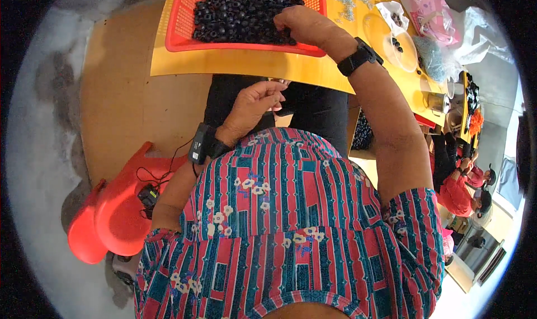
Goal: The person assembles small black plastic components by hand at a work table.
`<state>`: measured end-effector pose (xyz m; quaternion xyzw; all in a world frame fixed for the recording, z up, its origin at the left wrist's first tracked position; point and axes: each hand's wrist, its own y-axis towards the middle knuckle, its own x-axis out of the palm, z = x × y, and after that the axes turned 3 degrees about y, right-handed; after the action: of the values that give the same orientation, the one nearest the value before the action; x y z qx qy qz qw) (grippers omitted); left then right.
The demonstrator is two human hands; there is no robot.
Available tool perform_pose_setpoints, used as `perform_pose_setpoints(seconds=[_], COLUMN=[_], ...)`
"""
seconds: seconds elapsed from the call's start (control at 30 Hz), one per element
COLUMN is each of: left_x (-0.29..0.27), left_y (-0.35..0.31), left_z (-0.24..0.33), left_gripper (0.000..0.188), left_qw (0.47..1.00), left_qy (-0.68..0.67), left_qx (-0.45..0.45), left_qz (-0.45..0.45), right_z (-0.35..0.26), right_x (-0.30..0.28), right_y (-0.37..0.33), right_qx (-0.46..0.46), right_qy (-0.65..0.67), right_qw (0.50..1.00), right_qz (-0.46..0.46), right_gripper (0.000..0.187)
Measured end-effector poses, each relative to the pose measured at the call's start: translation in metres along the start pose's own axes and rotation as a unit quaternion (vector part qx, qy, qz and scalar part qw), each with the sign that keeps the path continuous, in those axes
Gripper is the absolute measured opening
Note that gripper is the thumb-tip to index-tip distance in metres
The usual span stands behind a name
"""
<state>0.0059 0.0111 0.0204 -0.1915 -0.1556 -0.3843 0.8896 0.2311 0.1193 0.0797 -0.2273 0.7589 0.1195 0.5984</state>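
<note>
Light was bright over the yellow table [235, 64], and small glints dotted the black beads [240, 14]. White glare washed out the lower right rim. A soft shadow darkened the floor [42, 168] beside the red chair [126, 218]. Fisheye distortion bowed the table's front edge, the corners went black, and far-right details looked soft.

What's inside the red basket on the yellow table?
A heap of small dark round pieces, with the right hand reaching in. The basket's floor under the heap and whatever that hand hides cannot be seen.
</note>
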Motion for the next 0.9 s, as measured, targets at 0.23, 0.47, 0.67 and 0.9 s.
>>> perform_pose_setpoints(seconds=[0.23,0.47,0.67,0.9], left_x=[0.000,-0.001,-0.006,-0.008], left_y=[0.001,0.003,0.001,0.005], left_z=[-0.001,-0.002,0.000,0.007], left_gripper=[0.026,0.025,0.025,0.030], left_qw=[1.000,1.000,0.999,0.982], left_qy=[-0.007,0.005,0.000,-0.177], left_qx=[-0.015,-0.015,-0.048,-0.009], left_qz=[0.013,0.007,0.009,-0.060], right_z=[-0.002,-0.002,-0.024,-0.098], right_x=[0.002,-0.003,-0.019,0.010], right_y=[-0.005,-0.001,-0.036,-0.104], right_qx=[0.000,0.058,0.020,0.157], right_qy=[-0.007,0.030,0.208,0.721], right_qw=[1.000,0.997,0.945,0.635], right_qz=[0.002,-0.031,0.252,0.229], right_gripper=[0.018,0.016,0.014,0.009])
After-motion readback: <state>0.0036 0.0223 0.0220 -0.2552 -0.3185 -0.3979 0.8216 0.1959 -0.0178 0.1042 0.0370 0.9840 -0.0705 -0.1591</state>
